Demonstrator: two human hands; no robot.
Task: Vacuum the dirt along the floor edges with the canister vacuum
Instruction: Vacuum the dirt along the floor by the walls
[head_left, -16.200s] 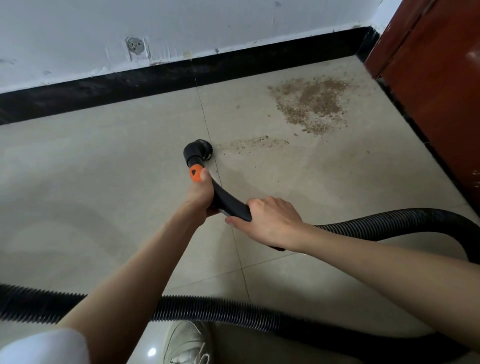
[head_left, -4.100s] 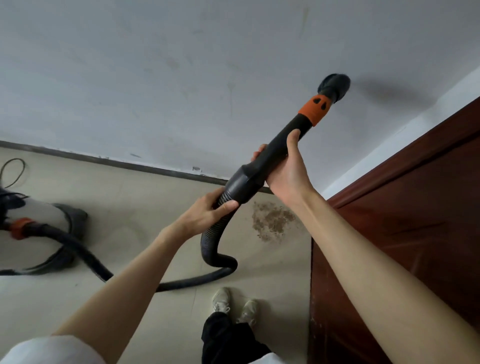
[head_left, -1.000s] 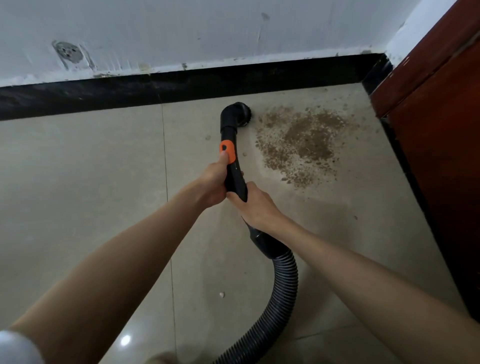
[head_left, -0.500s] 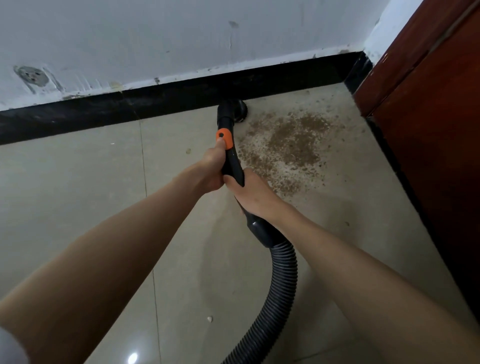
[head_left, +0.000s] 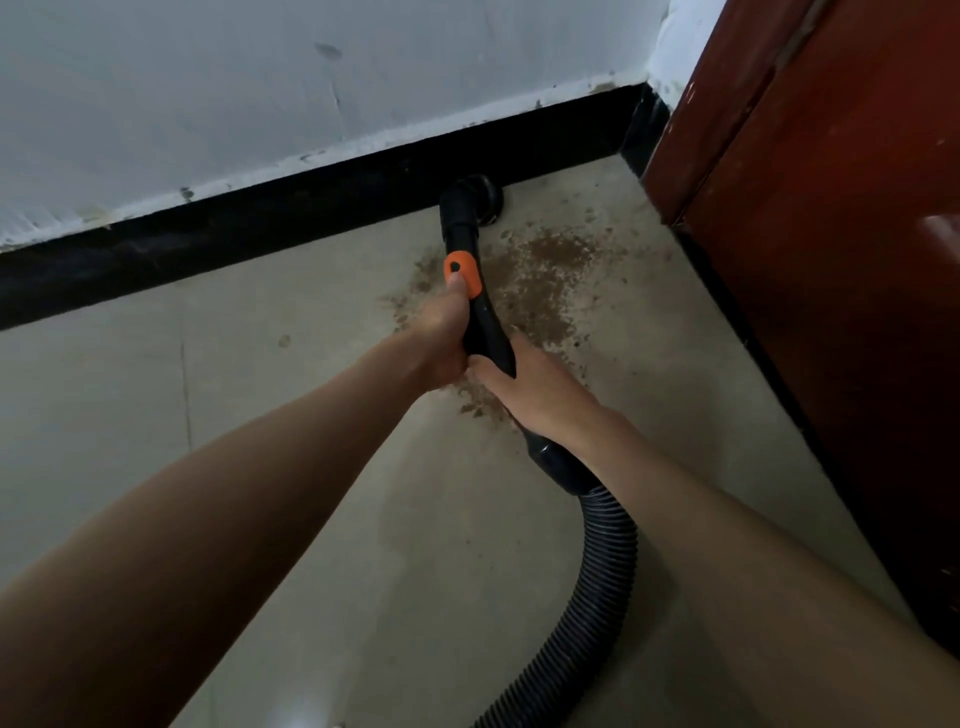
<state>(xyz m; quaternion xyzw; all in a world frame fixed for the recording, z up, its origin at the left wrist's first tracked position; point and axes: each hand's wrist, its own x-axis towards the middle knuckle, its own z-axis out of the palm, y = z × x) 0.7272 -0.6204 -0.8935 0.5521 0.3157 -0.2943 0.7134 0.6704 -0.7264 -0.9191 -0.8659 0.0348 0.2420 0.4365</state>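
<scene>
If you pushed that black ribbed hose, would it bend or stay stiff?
The black ribbed hose would probably bend easily: it already curves across the tiled floor. Its ridges suggest springiness. The smooth black wand looks rigid.

A glossy reddish-brown wooden door (head_left: 831, 218) stands at the right. Left of the door runs a scuffed white painted wall (head_left: 260, 88), its black baseboard strip (head_left: 260, 228) ending in the corner beside the door.

2 hands (head_left: 441, 338), 1 hose (head_left: 597, 571)
</scene>
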